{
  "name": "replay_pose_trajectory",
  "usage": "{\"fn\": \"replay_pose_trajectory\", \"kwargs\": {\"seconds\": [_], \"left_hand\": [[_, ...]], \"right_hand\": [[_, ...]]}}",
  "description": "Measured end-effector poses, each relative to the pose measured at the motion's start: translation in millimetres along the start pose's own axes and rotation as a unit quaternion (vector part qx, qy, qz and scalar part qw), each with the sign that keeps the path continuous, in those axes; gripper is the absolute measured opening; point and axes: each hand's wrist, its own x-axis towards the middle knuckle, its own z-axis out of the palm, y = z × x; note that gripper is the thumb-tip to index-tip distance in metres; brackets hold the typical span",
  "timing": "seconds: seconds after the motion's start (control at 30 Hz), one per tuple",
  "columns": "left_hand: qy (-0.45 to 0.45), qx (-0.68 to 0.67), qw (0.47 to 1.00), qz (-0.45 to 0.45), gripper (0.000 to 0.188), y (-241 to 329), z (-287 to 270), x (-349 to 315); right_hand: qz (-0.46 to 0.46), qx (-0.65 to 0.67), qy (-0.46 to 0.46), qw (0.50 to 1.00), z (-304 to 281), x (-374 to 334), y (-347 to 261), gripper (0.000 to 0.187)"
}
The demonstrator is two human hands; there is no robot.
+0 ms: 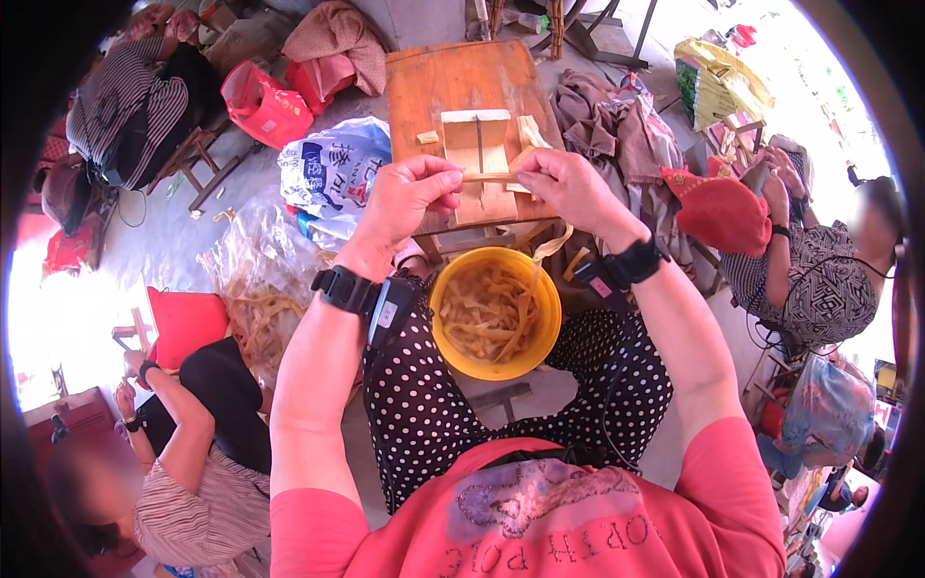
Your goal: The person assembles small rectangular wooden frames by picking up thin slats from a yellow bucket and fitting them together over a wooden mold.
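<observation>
My left hand [416, 193] and my right hand [570, 193] pinch a narrow tan strip [489, 177] stretched level between them. Its material I cannot make out. Just beneath it lies a pale wooden fixture [462, 143] with a dark lengthwise line, on a small orange-brown wooden table [434, 82]. From beside my right hand, a ribbon-like end [556, 242] hangs toward a yellow bucket [553, 323] between my knees. Inside the bucket is a tangle of soft, tan strips [487, 313]. Small pale scraps [427, 138] lie on the tabletop.
A clear plastic bag of strips [260, 265] and a white-blue bag [337, 173] lie on my left. Brown cloth [597, 120] is heaped right of the table. Other people sit on both sides, one by a red container [183, 323], another beside a red bag [723, 217].
</observation>
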Motion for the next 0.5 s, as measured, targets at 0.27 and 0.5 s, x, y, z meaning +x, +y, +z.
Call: {"fn": "replay_pose_trajectory", "kwargs": {"seconds": [0.27,0.5], "left_hand": [[-0.007,0.015,1.0,0.026,0.024,-13.0,-4.8,69.4],[0.018,0.054,0.998,-0.014,0.022,-25.9,-13.9,39.4]], "right_hand": [[0.035,0.094,0.045,0.994,-2.7,55.7,50.8,0.018],[0.159,0.115,0.082,0.977,-13.6,3.5,25.9,0.031]]}}
